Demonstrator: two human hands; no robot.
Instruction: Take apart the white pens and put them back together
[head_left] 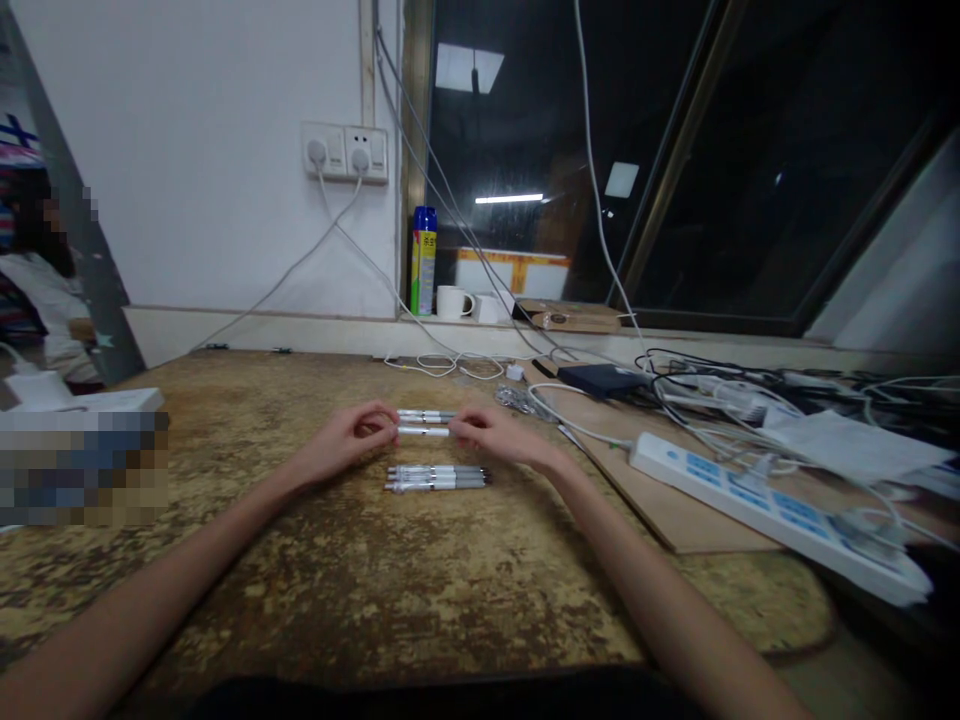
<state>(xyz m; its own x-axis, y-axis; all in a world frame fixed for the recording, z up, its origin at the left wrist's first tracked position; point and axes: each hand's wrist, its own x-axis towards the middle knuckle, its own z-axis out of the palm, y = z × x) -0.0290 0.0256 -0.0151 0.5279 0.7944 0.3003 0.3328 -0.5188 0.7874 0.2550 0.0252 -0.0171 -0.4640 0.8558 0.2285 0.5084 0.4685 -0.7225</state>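
A white pen (424, 431) lies crosswise between my two hands, its ends pinched in the fingers. My left hand (367, 425) has thumb and fingertips closed at its left end. The fingers of my right hand (476, 430) are closed at its right end. Just beyond it, more white and grey pens (426, 415) rest on the table, partly hidden by my hands. Nearer to me, a row of several white and grey pens (437, 478) lies side by side on the worn wooden table (390, 590).
To the right lie a white power strip (772, 510), a brown board (675, 500) and tangled cables. A white mug (453, 302) and a spray can (424, 262) stand on the window sill. At the far left edge a person (49, 290) is partly visible.
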